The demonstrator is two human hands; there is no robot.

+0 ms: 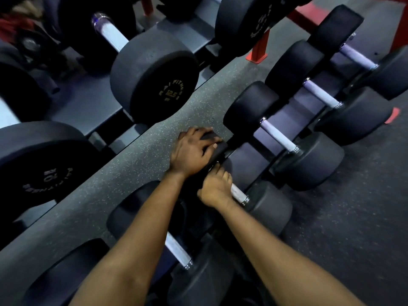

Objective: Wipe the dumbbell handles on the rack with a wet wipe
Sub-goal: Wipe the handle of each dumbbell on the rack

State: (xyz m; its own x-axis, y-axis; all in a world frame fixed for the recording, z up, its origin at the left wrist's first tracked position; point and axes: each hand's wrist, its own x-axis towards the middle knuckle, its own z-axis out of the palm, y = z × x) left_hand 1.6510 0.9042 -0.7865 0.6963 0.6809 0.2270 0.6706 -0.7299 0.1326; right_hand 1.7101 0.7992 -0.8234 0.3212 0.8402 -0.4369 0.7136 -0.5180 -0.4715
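The left hand [194, 149] clasps the far head of a dumbbell [271, 208], fingers curled over it. The right hand [217, 188] is wrapped round that dumbbell's handle [238, 193] at its far end, leaving the near end bare. Whether a wipe lies under the fingers cannot be told. Neighbouring dumbbells [313, 164] sit close on both sides of the rack [276, 120]. A speckled strip [136, 155] lies open to the left and dark floor [353, 217] to the right.

hands 2: left hand [194, 151], right hand [215, 189] | lower-row dumbbell handles [277, 135] 5 | printed dumbbell ends [170, 91] 3
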